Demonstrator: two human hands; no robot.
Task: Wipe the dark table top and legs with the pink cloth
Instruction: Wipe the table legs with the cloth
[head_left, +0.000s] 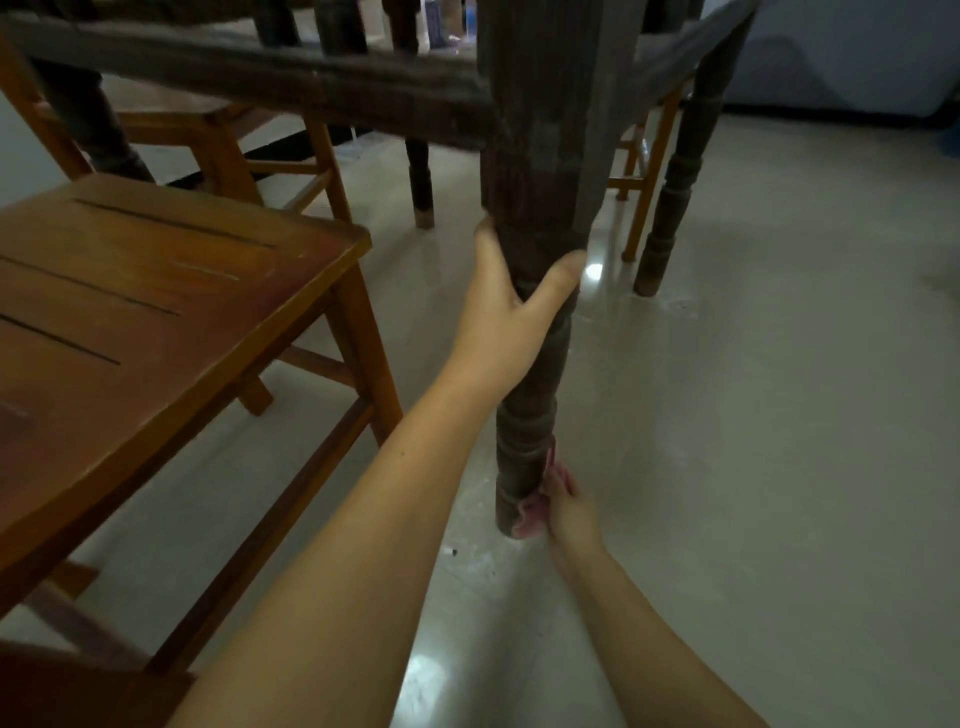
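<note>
Pink cloth (532, 512) against dark table leg (524, 441), no legible writing.

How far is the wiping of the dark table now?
In hand: the right hand presses the pink cloth against the foot of the near table leg, while the left hand grips it higher up. Left: the far leg, probably. The table top is out of view.

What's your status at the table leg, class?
Left hand grips leg high. Right hand presses cloth at its foot. Chair close left, not blocking.
</note>
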